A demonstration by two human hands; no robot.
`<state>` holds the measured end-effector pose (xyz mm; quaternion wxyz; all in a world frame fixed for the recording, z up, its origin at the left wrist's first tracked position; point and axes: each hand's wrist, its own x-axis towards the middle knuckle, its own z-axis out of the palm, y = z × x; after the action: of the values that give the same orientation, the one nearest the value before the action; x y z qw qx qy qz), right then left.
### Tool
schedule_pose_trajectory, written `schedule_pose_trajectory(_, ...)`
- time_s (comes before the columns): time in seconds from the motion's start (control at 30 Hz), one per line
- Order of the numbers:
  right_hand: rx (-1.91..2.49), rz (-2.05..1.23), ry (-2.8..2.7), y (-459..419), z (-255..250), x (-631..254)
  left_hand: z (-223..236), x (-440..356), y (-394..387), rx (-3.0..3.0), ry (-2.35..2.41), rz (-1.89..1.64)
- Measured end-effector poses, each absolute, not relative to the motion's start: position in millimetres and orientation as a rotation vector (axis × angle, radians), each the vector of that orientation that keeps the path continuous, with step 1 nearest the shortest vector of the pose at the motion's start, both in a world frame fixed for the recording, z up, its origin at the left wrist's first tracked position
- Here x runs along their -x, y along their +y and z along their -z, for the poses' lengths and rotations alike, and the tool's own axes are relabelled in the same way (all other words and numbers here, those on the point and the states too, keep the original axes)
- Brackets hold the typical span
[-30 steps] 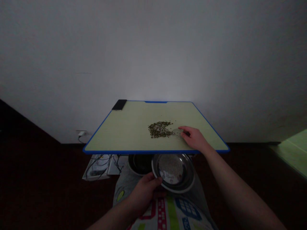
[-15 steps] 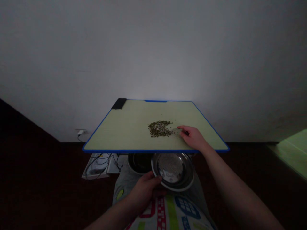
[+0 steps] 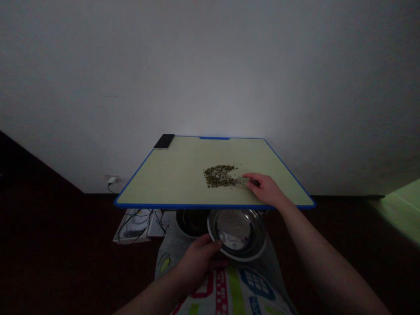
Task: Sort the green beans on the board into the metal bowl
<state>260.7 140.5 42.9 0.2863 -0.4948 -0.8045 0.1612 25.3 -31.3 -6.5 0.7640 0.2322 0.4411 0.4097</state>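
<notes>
A pile of small dark green beans (image 3: 219,176) lies on the pale green tabletop with blue edge (image 3: 164,179). The right hand (image 3: 266,189) is just beside the pile, its grip half closed; I cannot tell if it holds something. The left hand (image 3: 198,262) grasps the rim of a round steel bowl (image 3: 236,234) with pale grains inside.

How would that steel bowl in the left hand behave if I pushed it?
The steel bowl is probably stiff and fairly light. Its round, shallow shape looks apt to tip, and the pale grains inside could slide if the left hand lets go.
</notes>
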Motion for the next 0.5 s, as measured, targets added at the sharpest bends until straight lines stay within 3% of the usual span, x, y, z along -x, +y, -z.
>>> schedule_pose_trajectory(0.5, 1.277, -0.437, -2.179, 138.9, -40.2, -262.7, 4.7, -26.2, -29.0, -0.503, 0.956, -0.884)
